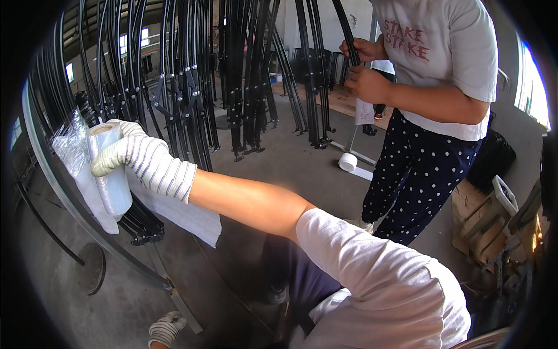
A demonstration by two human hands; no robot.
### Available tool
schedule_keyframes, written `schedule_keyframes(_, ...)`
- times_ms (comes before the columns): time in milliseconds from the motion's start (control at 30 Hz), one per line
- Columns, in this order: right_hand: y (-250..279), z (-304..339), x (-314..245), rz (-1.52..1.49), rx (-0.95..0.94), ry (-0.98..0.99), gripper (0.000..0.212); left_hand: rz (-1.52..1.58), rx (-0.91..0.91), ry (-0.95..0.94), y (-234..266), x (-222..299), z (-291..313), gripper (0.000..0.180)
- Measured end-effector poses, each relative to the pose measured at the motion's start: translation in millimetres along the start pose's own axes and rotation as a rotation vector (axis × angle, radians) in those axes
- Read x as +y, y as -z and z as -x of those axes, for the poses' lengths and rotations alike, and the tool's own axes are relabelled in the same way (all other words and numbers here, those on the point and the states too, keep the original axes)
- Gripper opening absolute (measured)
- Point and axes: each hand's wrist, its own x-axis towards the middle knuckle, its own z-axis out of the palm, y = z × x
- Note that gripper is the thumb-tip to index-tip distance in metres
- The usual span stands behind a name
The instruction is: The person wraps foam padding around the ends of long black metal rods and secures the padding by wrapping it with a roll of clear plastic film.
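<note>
My right arm reaches across to the left. In a white striped knit glove, my right hand (pixel 136 152) is closed round a roll of clear stretch film (pixel 110 189), which stands nearly upright. Crumpled clear film (pixel 72 136) lies just left of the roll, against a bundle of black metal tubes (pixel 145 224). White foam sheet (pixel 183 220) hangs round the bundle behind the roll. My left hand (pixel 166 329), gloved alike, is low at the bottom edge beside a metal bar (pixel 186 314). Its fingers look loosely apart with nothing visible in them.
Many black jointed tube frames (pixel 186 87) hang along a curved metal rail (pixel 55 174). A co-worker (pixel 433 75) at right holds a black tube with both hands. Near them lies a white roll (pixel 347 162), partly unrolled. A round base plate (pixel 92 269) stands at left, and a stool (pixel 494 215) at right.
</note>
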Motion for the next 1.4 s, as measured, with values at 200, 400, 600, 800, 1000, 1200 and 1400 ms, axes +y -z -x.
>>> schedule_keyframes(200,0,1,-2,0.045,-0.017,0.001,0.058,0.039,-0.011,0.02,2,4,4,0.04)
schedule_keyframes(400,1,0,-2,0.042,-0.017,0.001,0.058,0.016,0.003,0.016,5,14,13,0.042)
schedule_keyframes(600,-1,1,-3,0.011,-0.015,-0.003,0.058,0.02,0.001,0.019,3,11,11,0.043)
schedule_keyframes(800,1,4,-6,0.044,-0.07,-0.011,0.058,0.008,-0.003,0.03,3,9,8,0.045)
schedule_keyframes(1000,0,2,-5,0.052,-0.069,-0.004,0.058,0.048,-0.008,0.031,0,5,5,0.045)
schedule_keyframes(1200,1,4,-5,0.066,-0.062,-0.004,0.058,0.062,-0.017,0.023,1,6,6,0.045)
schedule_keyframes(1400,1,3,-5,0.083,-0.062,-0.008,0.059,0.008,-0.032,0.044,3,6,4,0.048)
